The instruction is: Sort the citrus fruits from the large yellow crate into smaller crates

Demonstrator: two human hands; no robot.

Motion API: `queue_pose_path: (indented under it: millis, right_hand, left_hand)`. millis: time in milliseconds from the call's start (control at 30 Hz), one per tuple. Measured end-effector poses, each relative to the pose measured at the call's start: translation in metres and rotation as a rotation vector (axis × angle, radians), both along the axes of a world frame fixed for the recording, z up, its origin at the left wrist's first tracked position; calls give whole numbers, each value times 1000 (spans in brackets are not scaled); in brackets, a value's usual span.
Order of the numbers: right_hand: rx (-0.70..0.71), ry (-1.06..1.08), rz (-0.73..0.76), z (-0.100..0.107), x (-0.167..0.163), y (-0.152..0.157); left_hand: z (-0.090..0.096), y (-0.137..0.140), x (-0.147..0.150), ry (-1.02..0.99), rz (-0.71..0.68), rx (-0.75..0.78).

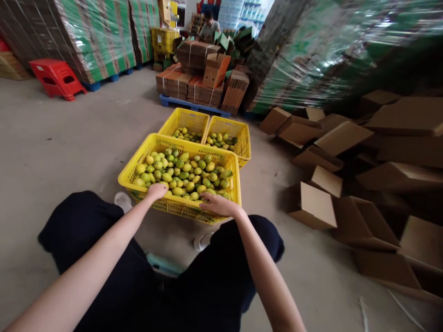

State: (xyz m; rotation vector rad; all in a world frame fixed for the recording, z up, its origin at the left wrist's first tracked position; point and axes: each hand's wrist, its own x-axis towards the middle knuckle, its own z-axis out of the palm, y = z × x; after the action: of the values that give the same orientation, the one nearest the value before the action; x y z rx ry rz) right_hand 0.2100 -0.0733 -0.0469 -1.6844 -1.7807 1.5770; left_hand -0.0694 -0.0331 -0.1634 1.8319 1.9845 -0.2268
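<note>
At the far left, a red stool (58,77) is standing on the floor before a film-wrapped green-and-brown stack (98,37); right of it, yellow crates (164,40) are sitting piled up at the back. The left hand (157,191) is resting on the near rim of the front crate (180,211), fingers bent over the edge; whether they are pinching anything I cannot tell. This yellow crate is standing before the person's knees, holding green and yellow fruit (185,174); it is partly blocking the way to two rear crates, left (192,119) and right (246,143), also holding fruit. Behind these, a blue pallet (194,106) is carrying strapped cardboard bundles (206,95) and an orange-sided box (213,73); another person (209,30) is staying low beyond them. The right hand (218,204) is lying across the near rim, fingers loosely spread and reaching over the nearest fruit. To the right, another film-wrapped stack (311,60) is leaning in the view; below it, open cardboard boxes (313,203) are crowding the floor in a jumble; printing on both wrapped stacks is staying too blurred to read.
</note>
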Motion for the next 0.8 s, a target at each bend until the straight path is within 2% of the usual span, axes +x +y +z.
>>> queue_pose_path:
  millis: [100,167,233,300,333,433,533,667,800]
  right_hand:
    - [56,-13,236,4,5,-24]
    - [38,-47,275,1,9,-40]
    - [94,-70,170,-7,7,-57]
    - [171,10,19,-21,-4,-76]
    - [151,88,-5,-31,-14,-87]
    - [-59,313,70,-61,-52,-123]
    - [-152,374,0,-82,-88,-157]
    - [-233,386,-5,-80,-108,-182]
    - [-204,342,-88,-67,-101,-177]
  left_hand:
    - [0,1,1,-7,4,-26]
    - [0,2,1,-12,-2,-41]
    - [2,4,3,-11,-7,-53]
    - [3,6,4,-8,-8,-60]
    - [3,7,5,-7,-8,-62]
    - [1,9,5,-7,-1,-54]
    - [-3,10,4,-9,11,-40]
    - [-4,9,1,-27,-5,-32]
    - [-1,8,1,-42,-18,-20]
